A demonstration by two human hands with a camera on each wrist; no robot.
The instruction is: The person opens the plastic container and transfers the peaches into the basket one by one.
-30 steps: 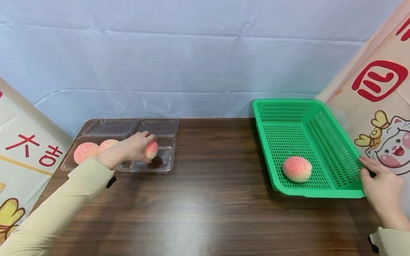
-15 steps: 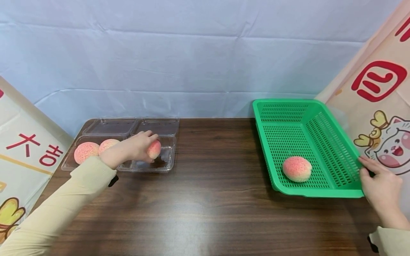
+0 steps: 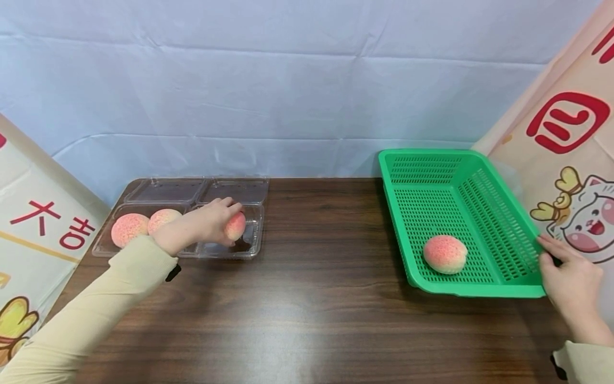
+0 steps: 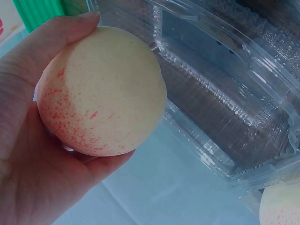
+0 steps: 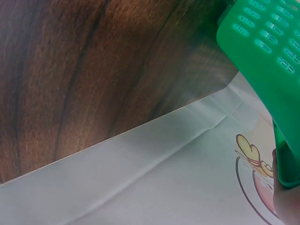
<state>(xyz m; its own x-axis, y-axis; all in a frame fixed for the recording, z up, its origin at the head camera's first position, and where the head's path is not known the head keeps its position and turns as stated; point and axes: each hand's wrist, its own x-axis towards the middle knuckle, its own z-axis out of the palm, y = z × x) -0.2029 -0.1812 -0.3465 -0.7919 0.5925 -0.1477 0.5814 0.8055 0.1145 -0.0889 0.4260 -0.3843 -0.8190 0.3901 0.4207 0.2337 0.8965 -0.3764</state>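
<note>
My left hand (image 3: 211, 221) holds a pink and cream peach (image 3: 236, 228) above the right compartment of a clear plastic clamshell box (image 3: 260, 230). In the left wrist view, thumb and fingers curl round the peach (image 4: 103, 93), with the see-through compartment wall (image 4: 206, 77) beside it. Two more peaches sit in the left compartment: one peach (image 3: 129, 229) at the far left, another peach (image 3: 164, 218) partly behind my wrist. Over on the right, my right hand (image 3: 571, 277) grips the near right corner of a green basket (image 3: 479, 290). Inside that basket lies a single peach (image 3: 445, 254).
Both clear lids (image 3: 235, 191) of the box lean back, raised towards the pale cloth backdrop (image 3: 307, 106). Dark wooden tabletop (image 3: 316, 266) stretches between box and basket. Printed cloths flank the table, with a cartoon cat (image 3: 595, 224) on the right one.
The left hand has shifted slightly to the right, carrying the peach with it over the compartment. The right hand and the basket stay where they were.
</note>
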